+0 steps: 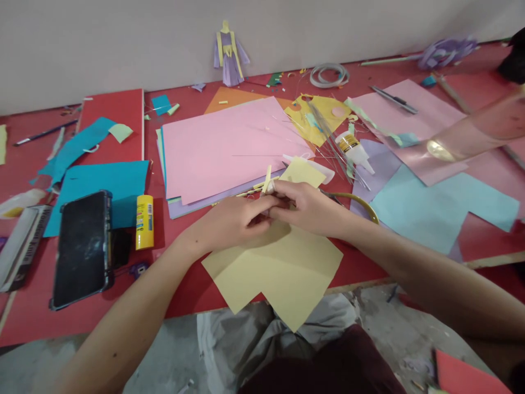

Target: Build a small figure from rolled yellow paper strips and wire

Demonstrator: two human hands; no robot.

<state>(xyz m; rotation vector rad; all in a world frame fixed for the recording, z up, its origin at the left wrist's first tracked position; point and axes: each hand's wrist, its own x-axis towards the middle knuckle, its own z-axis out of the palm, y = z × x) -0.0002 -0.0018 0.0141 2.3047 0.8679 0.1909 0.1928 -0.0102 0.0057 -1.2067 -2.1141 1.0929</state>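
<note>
My left hand [240, 219] and my right hand [307, 208] meet above the table's front part, fingertips pressed together. Between them a narrow pale yellow paper strip [268, 178] sticks up from the pinched fingers; its lower end is hidden. Beneath my hands lies a pale yellow sheet [270, 268] with a notch cut in it, its front corners hanging past the table edge. A small yellow paper piece [305, 173] rests just beyond my right hand. Scissors with a yellow handle [367, 208] lie partly behind my right wrist.
Stacked coloured sheets [229, 148] lie ahead, with a glue bottle [355, 150] to their right. A glue stick [145, 221] and phone [83, 249] are at left. A paper doll [230, 54] leans against the wall. Another person's arm [476, 128] reaches in from the right.
</note>
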